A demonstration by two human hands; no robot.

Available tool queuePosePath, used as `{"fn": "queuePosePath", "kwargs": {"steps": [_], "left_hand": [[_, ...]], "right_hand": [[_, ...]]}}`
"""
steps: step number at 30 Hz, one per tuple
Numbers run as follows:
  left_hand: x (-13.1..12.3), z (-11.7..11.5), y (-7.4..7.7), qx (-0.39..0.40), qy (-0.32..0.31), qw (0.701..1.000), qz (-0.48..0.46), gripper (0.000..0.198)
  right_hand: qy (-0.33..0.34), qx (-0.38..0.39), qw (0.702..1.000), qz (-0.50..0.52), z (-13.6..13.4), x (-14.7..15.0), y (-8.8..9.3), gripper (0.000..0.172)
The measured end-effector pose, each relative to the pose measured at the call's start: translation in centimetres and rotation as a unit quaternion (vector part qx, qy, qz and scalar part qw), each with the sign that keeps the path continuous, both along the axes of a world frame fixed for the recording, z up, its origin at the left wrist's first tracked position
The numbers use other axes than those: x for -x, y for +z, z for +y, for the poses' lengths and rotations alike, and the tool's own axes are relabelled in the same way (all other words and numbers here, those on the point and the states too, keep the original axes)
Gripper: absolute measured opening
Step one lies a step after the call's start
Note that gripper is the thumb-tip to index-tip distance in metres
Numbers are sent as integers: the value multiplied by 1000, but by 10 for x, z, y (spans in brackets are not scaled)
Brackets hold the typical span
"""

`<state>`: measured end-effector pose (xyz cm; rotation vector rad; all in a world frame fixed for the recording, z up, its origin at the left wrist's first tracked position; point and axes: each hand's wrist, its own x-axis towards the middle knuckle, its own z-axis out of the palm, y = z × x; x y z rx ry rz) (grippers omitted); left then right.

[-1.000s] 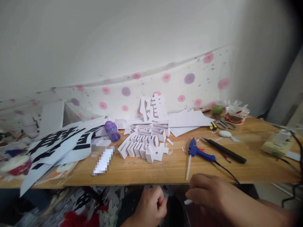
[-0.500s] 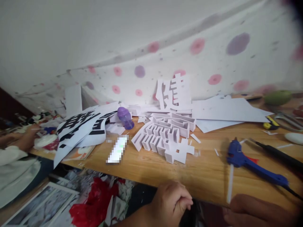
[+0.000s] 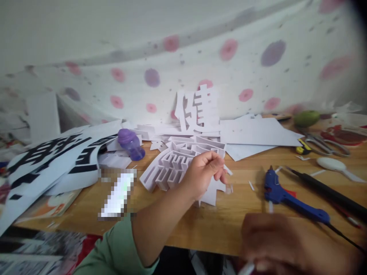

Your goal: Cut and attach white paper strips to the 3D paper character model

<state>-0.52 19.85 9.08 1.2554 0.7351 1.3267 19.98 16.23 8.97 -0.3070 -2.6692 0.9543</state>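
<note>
So the left hand point(image 3: 202, 173) has come up from below the table edge since half a second ago and now sits over the white foam-board 3D character piece point(image 3: 177, 168) lying flat on the wooden table point(image 3: 183, 225), fingers loosely curled and not really clamped on anything as far as I can see, maybe just brushing the near corner of it. The right hand point(image 3: 283, 244) is down at the bottom edge, pretty blurry, and it looks like it's pinching a thin white stick point(image 3: 246, 268), but honestly I can't tell how firm that grip is. Just beyond that hand is the blue hot glue gun point(image 3: 289, 194) lying on its side, with a long black rod-shaped tool point(image 3: 327, 193) next to it. Behind the flat piece, another white cut-out character point(image 3: 197, 109) stands upright against the spotted backdrop, with loose white sheets point(image 3: 255, 131) to its right. A small purple plastic bottle point(image 3: 130, 143) lies on the left by the black-and-white printed sheets point(image 3: 51, 160). Scissors point(image 3: 323, 145) and a green round fruit point(image 3: 306, 118) sit far right.
</note>
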Motion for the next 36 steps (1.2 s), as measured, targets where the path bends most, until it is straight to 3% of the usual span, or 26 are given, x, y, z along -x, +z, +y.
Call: {"fn": "queuePosePath", "kwargs": {"steps": [3,7,11,19,24,29,36], "left_hand": [[2,4,-8,25,-67,996,-46,33],[4,-4,-16,79,-129,978,-143,38],[0,-8,-20,110,-149,968,-169,41],[-4,-20,-18,103,-226,959,-141,44],[-16,-28,-31,158,-220,957,-105,34],[-21,-28,-43,191,-236,953,-13,39],[-19,-24,-38,186,-236,951,74,38]], "right_hand": [[36,24,999,-14,-4,8,-10,25],[-28,50,998,-6,2,5,-10,19],[-67,63,996,9,10,0,0,18],[-77,93,993,16,6,-7,11,18],[-139,81,981,106,21,-15,12,10],[-192,87,968,134,27,-16,3,2],[-186,166,956,156,25,-11,1,4]]}}
